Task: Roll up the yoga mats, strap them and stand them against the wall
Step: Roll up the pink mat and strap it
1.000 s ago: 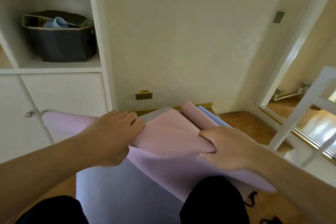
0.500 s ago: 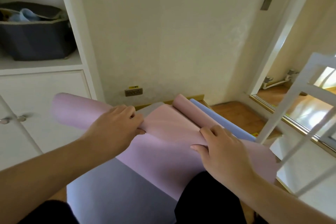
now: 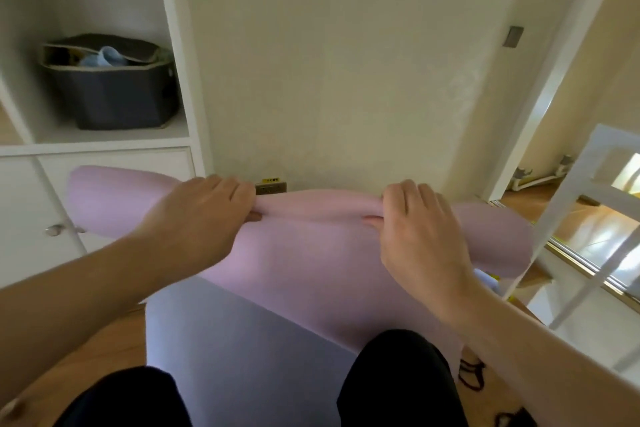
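Holding the pink yoga mat (image 3: 311, 246) by its far edge, I have both hands curled over the fold, each in a closed grip on the material. My left hand (image 3: 204, 218) sits left of centre, fingers wrapped over the top and the thumb tucked underneath, pinching the mat. My right hand (image 3: 419, 229) sits right of centre in the same way, fingers over the edge, a fingertip showing beneath the fold. Between my hands the edge is bunched into a low ridge, so the rolled part is barely started. The mat's long axis runs left to right across my view, roughly parallel to the wall (image 3: 346, 62) ahead; its left end reaches in front of the white cabinet (image 3: 104, 163) and its right end reaches toward the white frame (image 3: 568, 218) by the doorway. The near part of the mat drapes down toward my knees and lies over a grey-blue mat (image 3: 225, 340) spread flat on the wooden floor (image 3: 114, 343), whose long axis I cannot tell because my legs cover it. A dark basket (image 3: 114, 94) sits on the cabinet shelf, well apart from the mats. A wall socket (image 3: 272, 186) shows just above the pink edge, between my hands. Dark straps (image 3: 471, 374) lie on the floor by my right knee.
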{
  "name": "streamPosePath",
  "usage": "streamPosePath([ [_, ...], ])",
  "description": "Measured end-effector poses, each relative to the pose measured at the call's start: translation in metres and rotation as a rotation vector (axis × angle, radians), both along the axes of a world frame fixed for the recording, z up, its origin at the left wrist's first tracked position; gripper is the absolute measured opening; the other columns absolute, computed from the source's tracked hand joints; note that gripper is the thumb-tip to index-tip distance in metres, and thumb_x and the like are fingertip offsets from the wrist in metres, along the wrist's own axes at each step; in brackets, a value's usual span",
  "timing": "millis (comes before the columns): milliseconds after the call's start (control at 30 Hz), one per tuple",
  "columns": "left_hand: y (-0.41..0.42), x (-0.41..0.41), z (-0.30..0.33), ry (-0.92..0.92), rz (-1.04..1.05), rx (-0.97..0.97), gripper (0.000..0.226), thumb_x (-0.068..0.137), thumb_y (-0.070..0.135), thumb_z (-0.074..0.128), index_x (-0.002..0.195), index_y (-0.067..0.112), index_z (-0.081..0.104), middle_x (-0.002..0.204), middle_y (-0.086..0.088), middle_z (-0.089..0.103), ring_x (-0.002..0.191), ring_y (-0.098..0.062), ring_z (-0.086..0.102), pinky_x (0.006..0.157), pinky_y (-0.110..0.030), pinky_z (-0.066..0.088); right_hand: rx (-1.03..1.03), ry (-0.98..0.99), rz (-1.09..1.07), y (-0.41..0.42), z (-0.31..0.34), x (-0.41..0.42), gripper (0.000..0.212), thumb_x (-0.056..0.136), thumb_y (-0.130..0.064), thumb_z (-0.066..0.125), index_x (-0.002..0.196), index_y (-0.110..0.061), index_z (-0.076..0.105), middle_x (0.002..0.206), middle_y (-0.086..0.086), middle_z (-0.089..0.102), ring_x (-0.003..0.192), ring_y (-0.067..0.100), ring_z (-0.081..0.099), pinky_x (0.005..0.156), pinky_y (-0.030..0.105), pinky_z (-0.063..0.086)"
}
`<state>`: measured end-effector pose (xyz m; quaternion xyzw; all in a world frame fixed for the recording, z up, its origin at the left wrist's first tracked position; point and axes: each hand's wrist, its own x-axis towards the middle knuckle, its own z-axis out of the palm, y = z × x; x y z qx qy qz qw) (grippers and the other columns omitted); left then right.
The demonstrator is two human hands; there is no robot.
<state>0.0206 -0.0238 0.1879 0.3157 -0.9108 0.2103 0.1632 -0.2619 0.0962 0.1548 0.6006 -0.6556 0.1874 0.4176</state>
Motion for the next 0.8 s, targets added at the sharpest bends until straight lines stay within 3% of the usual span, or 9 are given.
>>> streamPosePath([
  [100, 0.014, 0.004, 0.002, 0.051, -0.018, -0.033, 0.025, 0.101, 0.042, 0.049, 0.086, 0.025, 0.040, 0.076, 0.009, 0.038, 0.058, -0.008, 0.037, 0.051, -0.025, 0.037, 0.028, -0.026, -0.016, 0.012, 0.007, 0.015, 0.030, 0.096, -0.029, 0.073, 0.095, -0.009, 0.051, 0.087, 0.014, 0.052, 0.078, 0.035, 0.049, 0.067, 0.047, 0.044],
  [200, 0.027, 0.009, -0.016, -0.003, -0.044, -0.029, 0.026, 0.100, 0.045, 0.044, 0.087, 0.024, 0.037, 0.080, 0.005, 0.035, 0.062, -0.012, 0.036, 0.055, -0.026, 0.031, 0.168, -0.007, -0.079, 0.030, -0.004, 0.021, 0.038, 0.088, -0.030, 0.081, 0.098, -0.007, 0.053, 0.085, 0.014, 0.055, 0.075, 0.033, 0.052, 0.067, 0.044, 0.046],
  [367, 0.046, 0.007, -0.043, -0.074, 0.073, 0.084, 0.031, 0.107, 0.054, 0.030, 0.097, 0.025, 0.028, 0.089, 0.003, 0.035, 0.075, -0.015, 0.040, 0.070, -0.026, 0.035, 0.352, -0.031, -0.146, 0.056, -0.023, 0.031, 0.052, 0.070, -0.034, 0.095, 0.090, -0.010, 0.053, 0.079, 0.010, 0.054, 0.069, 0.026, 0.052, 0.063, 0.037, 0.045],
  [433, 0.052, 0.009, -0.042, -0.127, 0.102, 0.100, 0.033, 0.107, 0.058, 0.022, 0.101, 0.025, 0.027, 0.094, 0.003, 0.039, 0.079, -0.016, 0.043, 0.072, -0.026, 0.036, 0.359, -0.081, -0.119, 0.064, -0.023, 0.037, 0.048, 0.084, -0.051, 0.079, 0.091, -0.016, 0.048, 0.084, 0.007, 0.056, 0.074, 0.022, 0.049, 0.069, 0.036, 0.047],
  [500, 0.055, 0.011, -0.039, -0.174, 0.105, 0.123, 0.041, 0.102, 0.064, 0.014, 0.102, 0.026, 0.027, 0.096, 0.004, 0.042, 0.079, -0.016, 0.045, 0.071, -0.027, 0.038, 0.367, -0.137, -0.089, 0.072, -0.020, 0.040, 0.046, 0.096, -0.066, 0.051, 0.096, -0.020, 0.042, 0.094, 0.000, 0.052, 0.085, 0.020, 0.050, 0.080, 0.036, 0.049],
  [600, 0.060, 0.014, -0.034, -0.224, 0.079, 0.196, 0.057, 0.090, 0.073, -0.003, 0.102, 0.028, 0.030, 0.094, 0.008, 0.045, 0.078, -0.014, 0.048, 0.071, -0.027, 0.043, 0.514, -0.327, -0.047, 0.079, -0.007, 0.039, 0.044, 0.100, -0.068, 0.019, 0.106, -0.033, 0.045, 0.098, -0.015, 0.053, 0.097, 0.016, 0.056, 0.090, 0.034, 0.048],
  [700, 0.065, 0.011, -0.030, -0.236, 0.077, 0.300, 0.056, 0.088, 0.076, -0.005, 0.098, 0.032, 0.028, 0.088, 0.014, 0.041, 0.074, -0.012, 0.048, 0.072, -0.028, 0.044, 0.545, -0.441, 0.009, 0.081, -0.006, 0.031, 0.047, 0.103, -0.065, 0.017, 0.091, -0.033, 0.049, 0.077, -0.012, 0.056, 0.082, 0.014, 0.058, 0.075, 0.035, 0.048],
  [800, 0.067, 0.006, -0.031, -0.207, 0.092, 0.357, 0.045, 0.096, 0.073, 0.008, 0.097, 0.032, 0.028, 0.086, 0.016, 0.039, 0.075, -0.011, 0.047, 0.075, -0.029, 0.046, 0.573, -0.425, 0.005, 0.080, -0.004, 0.029, 0.041, 0.104, -0.063, 0.025, 0.092, -0.033, 0.050, 0.084, -0.015, 0.053, 0.087, 0.011, 0.054, 0.077, 0.030, 0.044],
])
